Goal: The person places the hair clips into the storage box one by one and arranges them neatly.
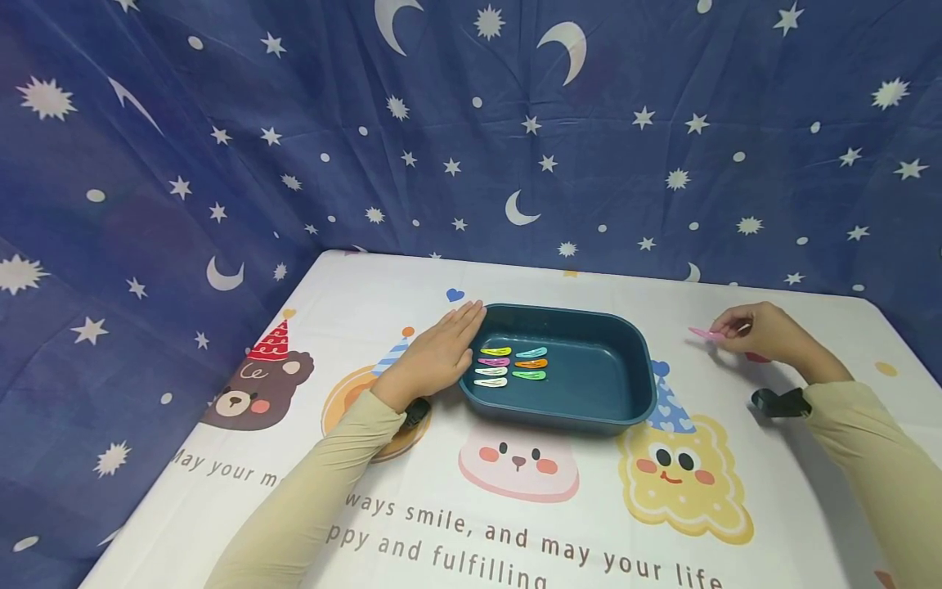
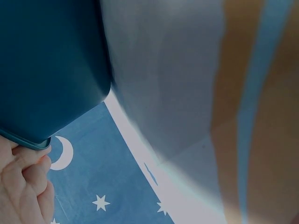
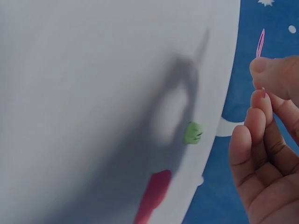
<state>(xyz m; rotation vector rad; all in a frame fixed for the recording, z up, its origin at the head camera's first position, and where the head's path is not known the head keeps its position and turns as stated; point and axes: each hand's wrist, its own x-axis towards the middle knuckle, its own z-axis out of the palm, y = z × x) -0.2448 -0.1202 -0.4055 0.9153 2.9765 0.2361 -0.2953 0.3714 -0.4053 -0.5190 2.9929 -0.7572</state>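
Note:
A dark teal rectangular bin (image 1: 589,388) stands on the table, with several snap hair clips in two columns on the left part of its floor. The left column has a yellow clip (image 1: 496,352), two pink ones and a white clip (image 1: 491,382); the right has a blue clip (image 1: 531,353), an orange clip (image 1: 531,363) and a green clip (image 1: 529,375). My left hand (image 1: 432,358) rests against the bin's left rim, fingers straight. Right of the bin, my right hand (image 1: 761,331) pinches a pink hair clip (image 3: 261,43) between thumb and forefinger, above the table.
A white tablecloth (image 1: 589,483) printed with cartoon figures and lettering covers the table. Behind it and at the left hangs a blue curtain (image 1: 456,164) with moons and stars. Black wrist cameras are worn on both arms, the right camera (image 1: 780,402) standing out below the hand.

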